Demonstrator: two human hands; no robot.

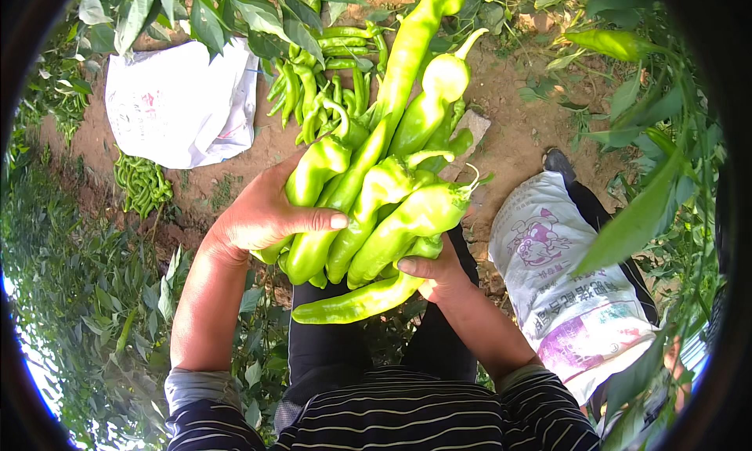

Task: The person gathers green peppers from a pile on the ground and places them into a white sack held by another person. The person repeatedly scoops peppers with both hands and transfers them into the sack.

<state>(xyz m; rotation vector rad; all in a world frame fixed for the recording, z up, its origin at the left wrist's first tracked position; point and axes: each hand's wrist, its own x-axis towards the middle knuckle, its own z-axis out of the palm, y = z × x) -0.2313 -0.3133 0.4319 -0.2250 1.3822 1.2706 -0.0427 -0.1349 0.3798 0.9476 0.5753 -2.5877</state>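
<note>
A large bunch of long light-green peppers [376,187] is held between my two hands, up in front of my body. My left hand [276,210] grips the bunch from its left side, its thumb lying across the peppers. From below on the right, my right hand [435,269] supports the bunch, thumb over the lower peppers and the other fingers hidden. One long pepper [358,301] lies crosswise at the bottom of the bunch. Beyond the bunch, a heap of green peppers [305,87] rests on the soil, partly covered by what I hold.
A white woven sack [176,104] lies on the soil [529,116] at upper left, near a smaller pepper pile [142,184]. At right, a printed sack [546,263] is in front of another person's dark-clothed leg [587,216]. Leafy pepper plants [94,286] line both sides.
</note>
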